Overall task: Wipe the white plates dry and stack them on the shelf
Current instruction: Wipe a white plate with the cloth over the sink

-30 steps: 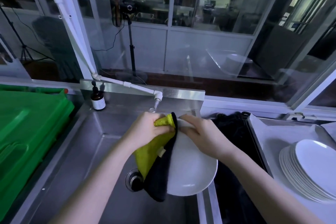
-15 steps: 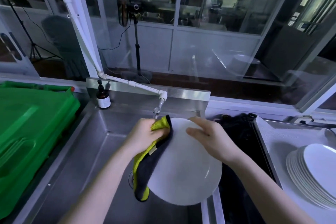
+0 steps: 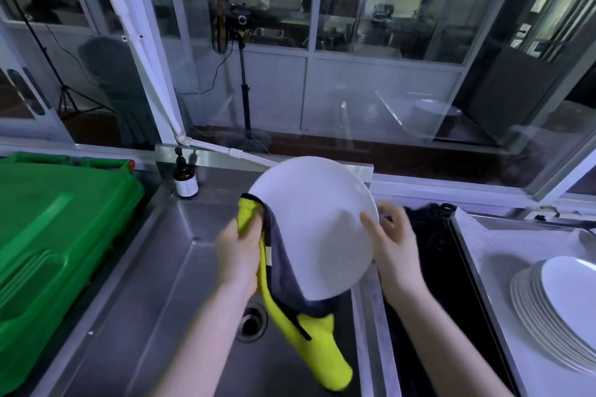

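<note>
Head view: a white plate (image 3: 314,229) is held up on a tilt over the steel sink (image 3: 154,284), its face turned toward the camera and its top rim reaching the back ledge of the sink. The left hand (image 3: 238,255) has its grip closed around a yellow and grey cloth (image 3: 309,345), fingers curled into the bunched fabric and pressing it against the plate's left rim; the cloth wraps behind the plate's lower edge and hangs down in a long yellow tail above the drain (image 3: 251,322). The right hand (image 3: 395,250) grips the plate's right rim, thumb laid on the face and the other fingers curled behind. To the right, well apart from the hands, a stack of white plates (image 3: 561,309) sits on a white-lined bench (image 3: 503,251). Between the sink and that bench a dark compartment holds black fabric (image 3: 432,235). A brown pump bottle (image 3: 185,179) stands at the sink's back left corner, near a white pipe (image 3: 222,150) that runs along the ledge. A green plastic bin (image 3: 54,235) lies left of the sink. Beyond the glass stands a pedestal fan (image 3: 221,10).
</note>
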